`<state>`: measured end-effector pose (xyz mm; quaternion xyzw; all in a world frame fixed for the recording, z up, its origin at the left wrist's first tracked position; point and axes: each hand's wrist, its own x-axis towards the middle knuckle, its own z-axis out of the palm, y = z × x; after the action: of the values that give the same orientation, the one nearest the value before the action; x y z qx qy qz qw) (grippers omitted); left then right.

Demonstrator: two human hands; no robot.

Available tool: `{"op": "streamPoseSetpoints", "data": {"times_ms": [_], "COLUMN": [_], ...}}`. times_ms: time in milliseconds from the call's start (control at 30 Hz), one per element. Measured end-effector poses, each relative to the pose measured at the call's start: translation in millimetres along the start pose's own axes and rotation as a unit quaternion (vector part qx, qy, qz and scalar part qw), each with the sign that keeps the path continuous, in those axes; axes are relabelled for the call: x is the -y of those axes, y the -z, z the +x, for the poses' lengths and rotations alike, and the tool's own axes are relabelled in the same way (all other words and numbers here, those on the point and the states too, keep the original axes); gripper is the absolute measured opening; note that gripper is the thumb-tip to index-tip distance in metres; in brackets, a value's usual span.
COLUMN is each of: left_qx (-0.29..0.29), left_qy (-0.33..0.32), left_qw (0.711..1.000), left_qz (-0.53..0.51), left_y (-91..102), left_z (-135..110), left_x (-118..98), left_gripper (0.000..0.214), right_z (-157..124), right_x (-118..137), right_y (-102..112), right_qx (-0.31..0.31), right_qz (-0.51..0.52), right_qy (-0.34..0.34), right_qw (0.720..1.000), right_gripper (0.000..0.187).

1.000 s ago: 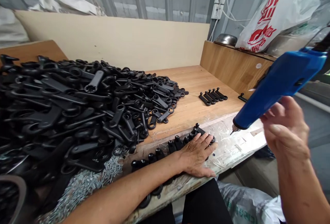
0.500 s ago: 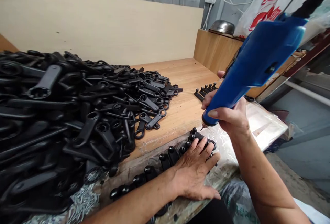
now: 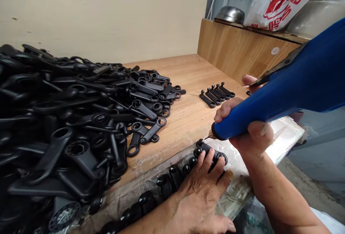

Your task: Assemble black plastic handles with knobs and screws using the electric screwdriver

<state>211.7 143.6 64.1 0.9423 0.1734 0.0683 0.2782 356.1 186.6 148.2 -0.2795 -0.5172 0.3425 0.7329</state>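
My right hand [image 3: 249, 129] is wrapped round a blue electric screwdriver [image 3: 269, 101], its thin bit pointing down and left. The tip is beside the round knob of the farthest black plastic crank handle [image 3: 208, 149] in a row along the bench edge; whether they touch I cannot tell. My left hand [image 3: 199, 187] lies spread, palm down, across that row, its fingertips resting on the handles near the far end. More of the row [image 3: 164, 185] runs back toward me, partly covered by my left hand and forearm.
A big heap of black handles [image 3: 81, 119] covers the left of the wooden bench [image 3: 172, 119]. Several handles [image 3: 214, 95] lie side by side farther back. On the wooden ledge at right stand a metal bowl [image 3: 230, 14] and a white plastic bag [image 3: 275, 7] with red print.
The screwdriver has tilted lower to the right, and its bit is nearer the farthest handle's knob. My left hand stays spread over the row. The camera view has shifted slightly.
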Motion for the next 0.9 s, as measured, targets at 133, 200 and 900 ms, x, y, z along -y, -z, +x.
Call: {"op": "streamPoseSetpoints", "data": {"times_ms": [133, 200, 900], "left_qx": [0.004, 0.006, -0.005], "left_qy": [-0.002, -0.002, -0.004], "left_qw": [1.0, 1.0, 1.0], "left_qz": [0.005, 0.008, 0.031], "left_y": [0.1, 0.1, 7.5], "left_z": [0.5, 0.9, 0.6], "left_x": [0.2, 0.5, -4.2], "left_gripper": [0.092, 0.093, 0.082], "right_z": [-0.5, -0.8, -6.9], "right_x": [0.9, 0.5, -7.8], "right_y": [-1.4, -1.6, -5.4], "right_qx": [-0.008, -0.016, 0.049], "right_qz": [-0.021, -0.038, -0.091], "right_qy": [-0.005, -0.008, -0.049], "right_qw": [1.0, 0.999, 0.993], "right_gripper": [0.065, 0.071, 0.059]}}
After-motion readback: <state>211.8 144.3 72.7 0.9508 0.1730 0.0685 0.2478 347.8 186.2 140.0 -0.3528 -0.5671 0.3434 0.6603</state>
